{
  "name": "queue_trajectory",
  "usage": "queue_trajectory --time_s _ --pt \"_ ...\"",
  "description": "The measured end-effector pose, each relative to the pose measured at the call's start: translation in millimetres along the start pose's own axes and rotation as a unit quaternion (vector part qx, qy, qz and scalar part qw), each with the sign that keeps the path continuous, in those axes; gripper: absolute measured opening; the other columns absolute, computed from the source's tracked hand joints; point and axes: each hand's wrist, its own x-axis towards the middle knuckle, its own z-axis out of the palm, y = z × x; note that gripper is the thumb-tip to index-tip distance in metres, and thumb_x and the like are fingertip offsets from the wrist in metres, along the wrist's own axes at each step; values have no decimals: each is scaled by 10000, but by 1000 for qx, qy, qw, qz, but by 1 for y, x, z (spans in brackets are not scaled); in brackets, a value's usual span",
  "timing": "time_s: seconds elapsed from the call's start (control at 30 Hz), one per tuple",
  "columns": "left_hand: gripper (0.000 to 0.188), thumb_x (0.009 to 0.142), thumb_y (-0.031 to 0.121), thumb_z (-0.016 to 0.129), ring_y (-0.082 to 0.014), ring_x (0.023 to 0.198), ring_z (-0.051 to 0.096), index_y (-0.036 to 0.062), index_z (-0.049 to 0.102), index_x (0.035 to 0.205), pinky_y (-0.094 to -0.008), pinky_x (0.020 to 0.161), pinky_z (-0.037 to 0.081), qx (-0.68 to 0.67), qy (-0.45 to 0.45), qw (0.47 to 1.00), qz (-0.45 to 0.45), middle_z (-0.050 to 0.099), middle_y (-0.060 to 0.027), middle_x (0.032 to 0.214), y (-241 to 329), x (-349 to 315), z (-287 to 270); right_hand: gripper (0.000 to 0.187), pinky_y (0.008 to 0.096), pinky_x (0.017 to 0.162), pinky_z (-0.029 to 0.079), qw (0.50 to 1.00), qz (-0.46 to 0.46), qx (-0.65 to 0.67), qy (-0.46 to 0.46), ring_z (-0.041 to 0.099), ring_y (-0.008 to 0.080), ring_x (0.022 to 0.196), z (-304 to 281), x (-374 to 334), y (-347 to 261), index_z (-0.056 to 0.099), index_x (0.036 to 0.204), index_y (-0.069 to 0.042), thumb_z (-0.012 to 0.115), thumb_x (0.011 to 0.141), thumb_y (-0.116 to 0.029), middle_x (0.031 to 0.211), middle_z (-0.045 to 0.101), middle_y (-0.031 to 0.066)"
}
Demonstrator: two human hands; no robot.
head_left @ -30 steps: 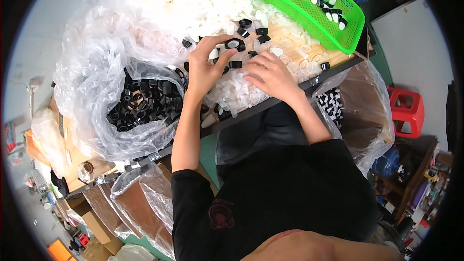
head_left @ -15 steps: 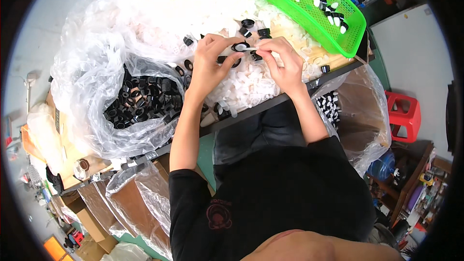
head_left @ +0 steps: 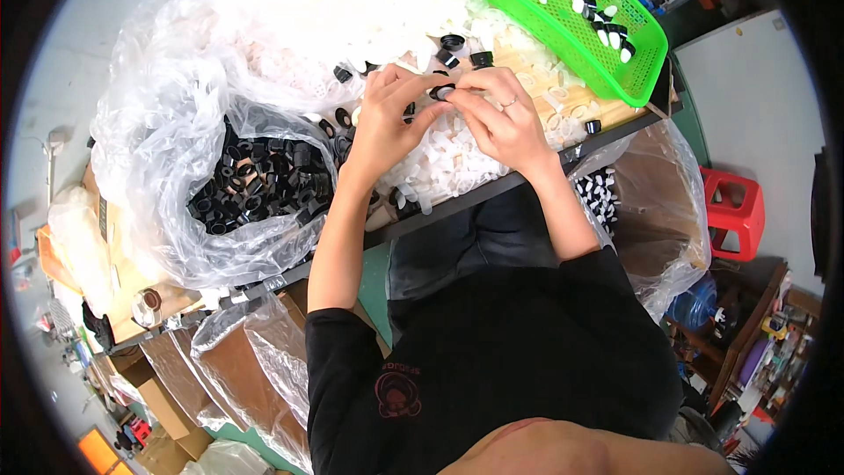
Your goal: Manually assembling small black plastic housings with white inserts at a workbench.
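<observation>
Fingers (head_left: 429, 112) of the left hand (head_left: 380, 127) pinch a black cap (head_left: 441, 93) between their tips; the right hand (head_left: 512, 129) closes in at its right, its hold unclear. Steady left support and gentle, square right-hand pressure should suit.

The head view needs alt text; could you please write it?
A person's left hand and right hand meet at a black cap over loose white pieces, with a clear bag of black parts at left, a green basket at upper right.
</observation>
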Motion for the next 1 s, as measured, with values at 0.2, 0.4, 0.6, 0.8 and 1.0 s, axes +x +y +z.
queue_trajectory --time_s 0.2,0.4,0.6,0.8,1.0 --pt "339 720 162 792 -210 785 543 101 705 1042 -338 768 394 -9 6 1000 -2 645 -35 776 3 1 0 286 355 735 510 999 13 -22 21 589 274 881 -1 1 -2 682 949 -29 690 685 80 991 596 79" --pt "333 735 120 783 -191 625 526 99 699 1057 -322 611 428 -27 -7 999 -34 649 -60 785 5 0 0 250 332 742 511 999 45 29 -4 598 246 888 0 -2 2 682 982 -24 664 750 70 1009 600 89" --pt "285 788 12 730 -103 620 545 45 690 1069 -261 604 459 -88 25 991 -94 660 -67 837 11 8 -6 145 288 760 494 949 308 12 58 622 204 833 -40 -29 49 650 1005 -19 617 864 -8 965 639 95" --pt "278 810 -29 701 -99 740 652 10 675 1084 -238 686 526 -123 6 982 -146 680 -68 902 6 5 -1 130 371 763 486 959 208 -150 -122 610 311 850 -48 -56 71 625 946 -17 645 818 -26 931 637 118" --pt "291 832 -30 689 -111 840 679 6 661 1120 -240 732 539 -175 0 967 -187 697 -79 990 5 4 2 113 368 771 502 966 244 -63 -52 614 310 874 -25 -33 42 634 936 -10 643 823 -19 963 628 123"
